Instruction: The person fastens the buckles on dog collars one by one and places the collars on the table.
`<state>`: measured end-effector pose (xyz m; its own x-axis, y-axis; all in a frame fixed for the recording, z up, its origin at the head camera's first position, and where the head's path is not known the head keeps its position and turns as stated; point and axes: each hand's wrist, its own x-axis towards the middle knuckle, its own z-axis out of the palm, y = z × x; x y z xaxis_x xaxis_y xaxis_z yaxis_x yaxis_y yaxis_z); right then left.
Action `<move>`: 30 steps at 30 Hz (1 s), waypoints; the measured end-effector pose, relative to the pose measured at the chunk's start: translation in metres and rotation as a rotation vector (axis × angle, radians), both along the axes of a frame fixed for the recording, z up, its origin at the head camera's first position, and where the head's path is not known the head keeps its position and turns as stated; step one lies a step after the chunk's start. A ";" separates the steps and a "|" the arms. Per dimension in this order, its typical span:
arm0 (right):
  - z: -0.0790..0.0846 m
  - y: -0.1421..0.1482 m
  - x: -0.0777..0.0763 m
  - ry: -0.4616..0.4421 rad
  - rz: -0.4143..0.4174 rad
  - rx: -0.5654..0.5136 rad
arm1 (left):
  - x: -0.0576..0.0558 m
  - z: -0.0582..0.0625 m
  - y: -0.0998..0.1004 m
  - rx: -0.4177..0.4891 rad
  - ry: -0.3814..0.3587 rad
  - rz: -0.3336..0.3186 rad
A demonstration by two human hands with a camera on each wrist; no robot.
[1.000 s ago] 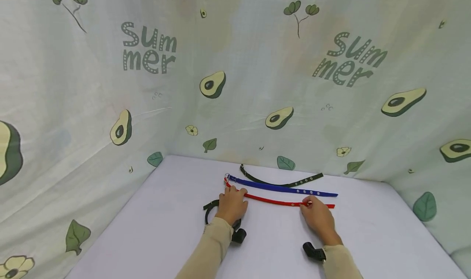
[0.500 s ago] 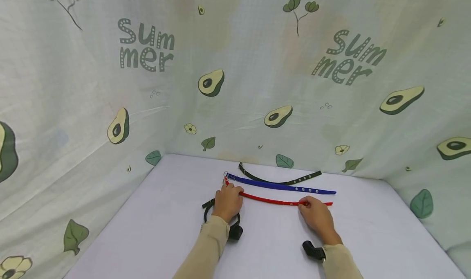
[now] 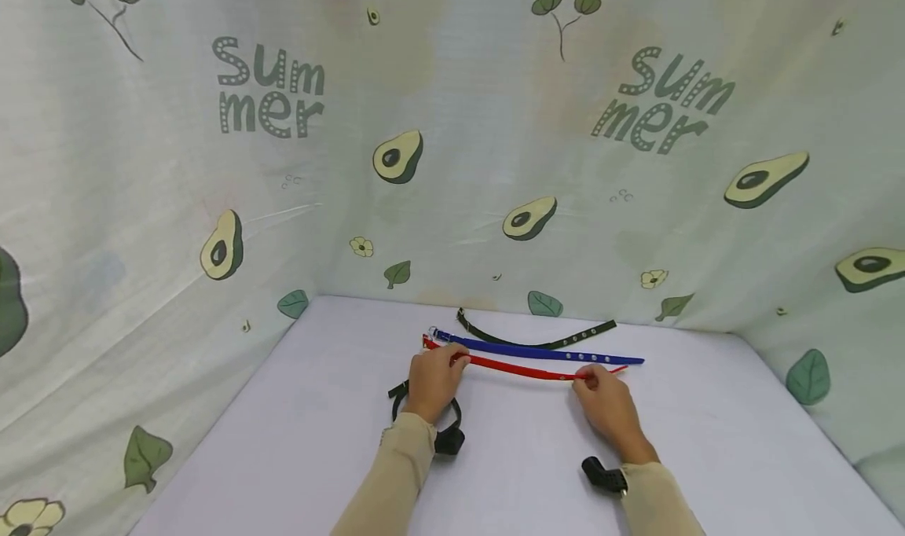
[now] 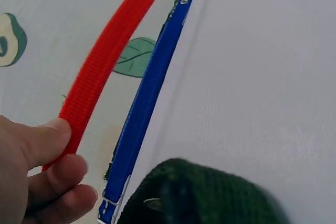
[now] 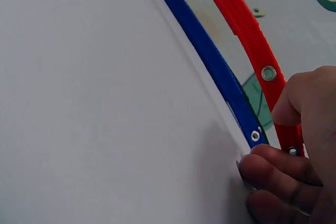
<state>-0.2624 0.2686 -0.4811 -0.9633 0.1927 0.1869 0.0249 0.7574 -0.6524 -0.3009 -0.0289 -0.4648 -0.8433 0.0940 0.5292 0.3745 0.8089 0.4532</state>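
Observation:
A red collar [image 3: 519, 369] is stretched between my two hands. My left hand [image 3: 434, 380] pinches it near its buckle end, thumb against the strap in the left wrist view. My right hand [image 3: 610, 410] pinches the other end, where metal eyelets [image 5: 269, 73] run along the strap; its tip pokes out beyond the fingers. Just behind it, a blue collar [image 3: 519, 351] with eyelets lies on the table. Farther back curves a dark green collar [image 3: 489, 336]. Another dark green collar [image 3: 396, 414] lies looped under my left hand and wrist, partly hidden.
The white table [image 3: 523, 473] ends at a patterned cloth wall [image 3: 452, 261] behind the collars. More cloth [image 3: 106, 284] hangs along the left side. Black wrist cameras [image 3: 602, 475] sit at both wrists.
Both hands have moved a little away from me with the red collar, bringing it closer to the blue one. The red strap now looks raised, its free tip turned up. The head view has shifted slightly.

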 end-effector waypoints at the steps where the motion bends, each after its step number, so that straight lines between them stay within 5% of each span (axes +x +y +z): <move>1: 0.001 -0.002 0.000 0.001 0.006 -0.007 | 0.001 0.001 -0.001 0.020 0.002 -0.005; 9: 0.009 -0.010 0.012 0.010 -0.006 -0.134 | 0.008 -0.001 -0.004 0.170 -0.094 -0.065; 16: 0.013 -0.020 0.018 0.095 -0.095 -0.419 | 0.013 -0.002 -0.002 0.248 -0.100 -0.080; 22: 0.012 -0.023 0.019 0.094 -0.080 -0.543 | 0.018 -0.002 0.001 0.278 -0.080 -0.089; 24: 0.013 -0.022 0.020 0.070 -0.068 -0.537 | 0.018 0.001 0.004 0.350 -0.077 -0.119; 30: 0.018 -0.020 0.023 0.023 -0.068 -0.445 | 0.019 0.009 0.013 0.690 -0.224 -0.193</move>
<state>-0.2391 0.2481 -0.4630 -0.9423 0.3219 0.0922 0.0471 0.4001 -0.9153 -0.2818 -0.0162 -0.4558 -0.9398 -0.0400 0.3393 0.3203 0.2424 0.9158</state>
